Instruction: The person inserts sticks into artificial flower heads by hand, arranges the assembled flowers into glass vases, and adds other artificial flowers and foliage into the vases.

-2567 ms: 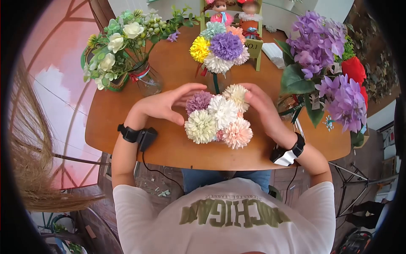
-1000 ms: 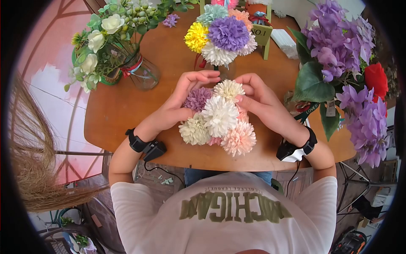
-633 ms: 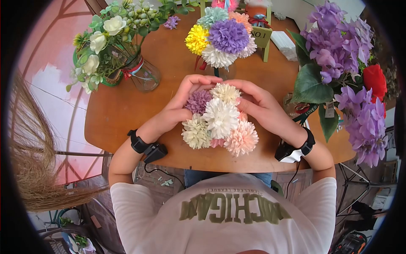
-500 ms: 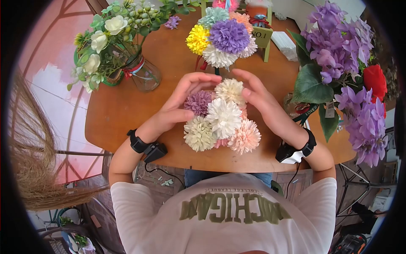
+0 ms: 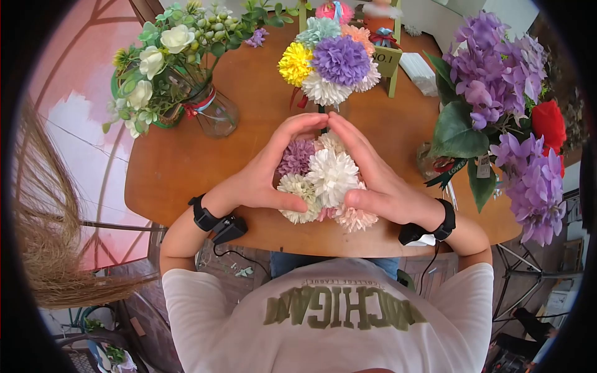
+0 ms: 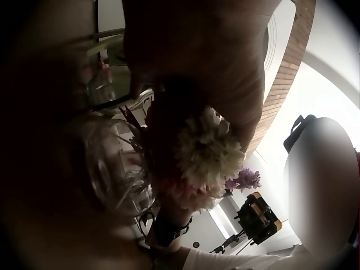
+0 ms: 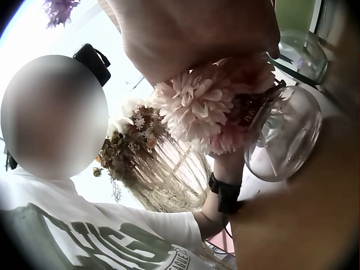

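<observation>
A small bouquet of artificial pompom flowers stands near the table's front edge: a white bloom [image 5: 333, 177] in the middle, with mauve [image 5: 295, 156], pale green [image 5: 295, 193] and peach [image 5: 357, 219] ones around it. My left hand [image 5: 264, 174] curves round its left side, thumb over the pale green bloom. From the right, my right hand [image 5: 388, 189] lies along the flowers, its thumb at the white and peach blooms. The fingertips of both hands come together at the far side. Below the blooms, both wrist views show a round clear glass vase [image 7: 287, 138] holding the stems.
Behind stands another pompom bouquet [image 5: 341, 60] with a doll stand [image 5: 387, 62] at its back. White roses in a glass jar [image 5: 216, 113] stand at the left. Large purple flowers [image 5: 488, 74] and a red rose [image 5: 547, 125] lean in from the right, beside a white packet [image 5: 418, 73].
My right hand lets the cream bloom go and swings inward over the bouquet's right side. My left hand closes in too, and the fingertips now meet at the far side.
</observation>
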`<state>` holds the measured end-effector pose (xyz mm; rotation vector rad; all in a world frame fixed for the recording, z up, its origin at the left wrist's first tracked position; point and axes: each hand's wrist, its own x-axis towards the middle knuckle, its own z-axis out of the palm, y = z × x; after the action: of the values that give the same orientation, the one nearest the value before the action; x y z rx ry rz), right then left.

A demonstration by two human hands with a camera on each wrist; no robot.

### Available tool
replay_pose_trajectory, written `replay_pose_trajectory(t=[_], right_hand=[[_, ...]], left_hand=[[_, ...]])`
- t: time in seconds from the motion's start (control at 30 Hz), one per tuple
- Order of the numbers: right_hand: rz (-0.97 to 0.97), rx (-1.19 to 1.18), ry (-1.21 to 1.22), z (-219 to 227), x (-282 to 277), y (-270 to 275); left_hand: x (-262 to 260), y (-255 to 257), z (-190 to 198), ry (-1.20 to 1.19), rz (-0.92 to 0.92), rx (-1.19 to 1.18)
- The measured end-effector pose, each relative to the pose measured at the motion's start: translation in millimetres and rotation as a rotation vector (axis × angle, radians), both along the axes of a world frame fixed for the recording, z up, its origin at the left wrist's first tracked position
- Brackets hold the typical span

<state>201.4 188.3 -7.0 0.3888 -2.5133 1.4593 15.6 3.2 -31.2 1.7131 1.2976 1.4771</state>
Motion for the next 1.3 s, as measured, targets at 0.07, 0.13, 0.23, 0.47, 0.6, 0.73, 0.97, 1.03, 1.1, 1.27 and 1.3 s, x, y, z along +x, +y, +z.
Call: replay_pose_trajectory(t=[0.07, 0.13, 0.23, 0.47, 0.6, 0.73, 0.97, 1.03, 1.1, 1.27, 1.3], right_hand=[[-0.022, -0.055, -0.007, 3.1, -0.8, 1.6], [-0.089, -0.062, 0.048, 10.3, 1.9, 4.1], [-0.111, 0.029, 0.125, 26.1, 7.8, 8.0], [-0.338, -0.606, -0.163, 7.7, 21.3, 4.6], [-0.351, -0.536, -0.382, -14.6, 42.9, 20.4], [-0.223, -0.336, -0.405, -46.1, 56.0, 14.4], [-0.151, -0.093, -0.221, -47.5, 38.9, -6.0], [-0.109, -0.120, -0.267, -46.2, 30.0, -8.1], [-0.065, -0.148, -0.315, -43.9, 21.2, -12.0], [-0.008, -0.100, -0.306, -37.3, -8.3, -28.2], [-0.012, -0.102, -0.301, -36.2, -15.1, -31.5]], left_hand=[[-3.8, -0.8, 4.0, -0.021, -0.003, 0.009], [-11.9, -8.0, 14.3, 0.037, 0.032, 0.053], [-10.4, -16.9, 39.8, 0.282, 0.065, 0.207], [21.5, -50.4, 89.1, 0.817, 0.169, 0.202], [-14.8, -74.7, 83.0, 0.778, 0.332, -0.312], [-39.0, -73.4, 49.2, 0.784, 0.509, -0.767], [-45.5, -74.7, 6.7, 0.951, 0.459, -0.611], [-34.3, -75.7, 11.1, 0.925, 0.438, -0.616], [-26.0, -77.8, 14.7, 0.836, 0.376, -0.570], [-25.4, -80.1, 7.9, 0.717, 0.276, -0.534], [-28.4, -80.4, 5.6, 0.701, 0.265, -0.499]])
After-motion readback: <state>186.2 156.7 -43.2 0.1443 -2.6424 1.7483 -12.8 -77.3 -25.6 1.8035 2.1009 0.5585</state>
